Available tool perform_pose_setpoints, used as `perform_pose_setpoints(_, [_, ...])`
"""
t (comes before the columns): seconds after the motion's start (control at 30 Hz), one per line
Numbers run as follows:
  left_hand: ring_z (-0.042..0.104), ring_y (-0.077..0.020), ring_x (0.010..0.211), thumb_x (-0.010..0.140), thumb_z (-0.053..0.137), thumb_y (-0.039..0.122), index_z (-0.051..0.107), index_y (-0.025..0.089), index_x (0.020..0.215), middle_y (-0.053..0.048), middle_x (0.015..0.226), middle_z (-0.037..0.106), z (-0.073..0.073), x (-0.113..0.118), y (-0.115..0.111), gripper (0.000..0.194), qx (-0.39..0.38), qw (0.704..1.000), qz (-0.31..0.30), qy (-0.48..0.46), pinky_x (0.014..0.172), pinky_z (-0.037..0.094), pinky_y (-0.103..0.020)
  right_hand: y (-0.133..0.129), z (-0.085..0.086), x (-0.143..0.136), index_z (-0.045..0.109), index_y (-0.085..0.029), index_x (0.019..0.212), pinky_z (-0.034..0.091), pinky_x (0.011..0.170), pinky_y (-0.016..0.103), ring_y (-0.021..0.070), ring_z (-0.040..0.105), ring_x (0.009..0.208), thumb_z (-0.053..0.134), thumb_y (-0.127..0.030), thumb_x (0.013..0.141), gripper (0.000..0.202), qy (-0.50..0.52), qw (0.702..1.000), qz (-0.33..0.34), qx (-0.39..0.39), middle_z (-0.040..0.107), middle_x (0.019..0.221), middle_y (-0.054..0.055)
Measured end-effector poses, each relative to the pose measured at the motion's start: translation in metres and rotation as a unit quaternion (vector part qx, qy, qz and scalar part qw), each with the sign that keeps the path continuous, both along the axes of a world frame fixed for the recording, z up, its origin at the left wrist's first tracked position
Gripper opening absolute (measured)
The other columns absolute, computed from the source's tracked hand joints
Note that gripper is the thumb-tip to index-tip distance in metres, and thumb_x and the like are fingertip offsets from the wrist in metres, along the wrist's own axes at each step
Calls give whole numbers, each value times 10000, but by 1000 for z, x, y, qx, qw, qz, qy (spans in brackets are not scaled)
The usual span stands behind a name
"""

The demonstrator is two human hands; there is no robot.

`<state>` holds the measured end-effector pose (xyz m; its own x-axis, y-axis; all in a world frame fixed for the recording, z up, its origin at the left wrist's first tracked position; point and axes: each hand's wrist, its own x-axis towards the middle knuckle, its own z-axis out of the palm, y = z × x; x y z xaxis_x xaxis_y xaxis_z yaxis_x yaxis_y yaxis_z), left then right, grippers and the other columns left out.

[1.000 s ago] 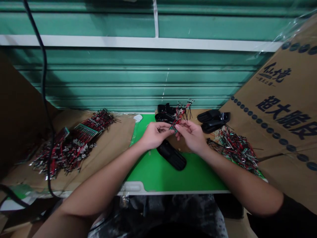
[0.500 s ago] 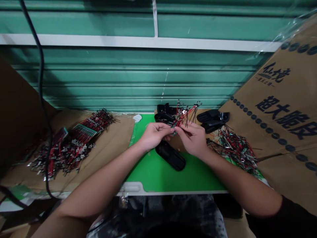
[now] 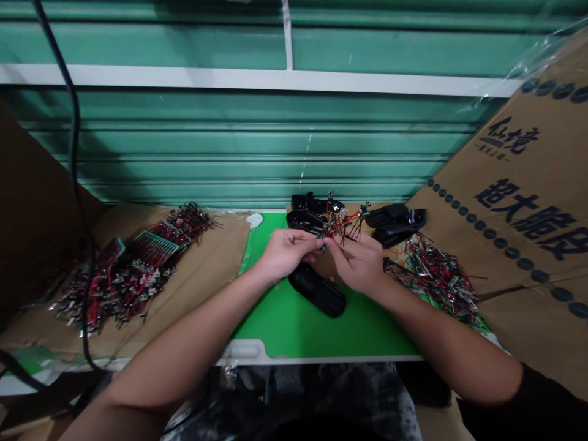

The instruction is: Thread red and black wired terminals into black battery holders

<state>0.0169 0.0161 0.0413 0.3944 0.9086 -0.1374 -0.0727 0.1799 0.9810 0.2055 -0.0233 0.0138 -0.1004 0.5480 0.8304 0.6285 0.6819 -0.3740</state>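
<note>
the left hand and right hand pinch a bunch of wires between their fingertips, above the green table, near a black shell.

A person wears a black sleeve ending near the right elbow and a dark garment mottled pale grey across the lap. Left hand and right hand are bare.
</note>
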Motion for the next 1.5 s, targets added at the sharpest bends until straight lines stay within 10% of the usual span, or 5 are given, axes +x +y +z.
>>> perform_pose_setpoints(0.17, [622,-127,554,657,929,471,780,125,723,-76,695,755,-6,3,1,382,-10,1000,13,3,569,481,-254,3,-2,4,790,-249,1215,631,800,339,212,760,922,622,-151,1012,281,-26,999,26,12,792,1083,90])
perform_pose_setpoints(1.07, [698,-165,650,669,827,274,724,172,881,-33,782,736,5,-18,21,257,88,990,27,-104,641,532,-285,24,-7,15,803,-179,991,491,565,302,156,586,599,667,-322,937,205,127,976,-59,-170,717,805,47])
perform_pose_setpoints(1.27, [593,-161,592,725,687,317,656,187,686,-9,655,624,6,-36,47,139,133,974,168,70,590,426,-289,24,-10,15,779,-177,1017,493,557,279,156,617,629,698,-398,927,252,217,942,-14,-255,711,802,38])
perform_pose_setpoints(1.5, [543,-225,644,852,659,320,583,222,573,-51,570,550,3,-66,69,305,193,855,250,411,664,343,-336,22,-11,10,694,-192,1065,473,477,231,124,596,604,789,-546,879,411,282,910,43,-300,662,837,16])
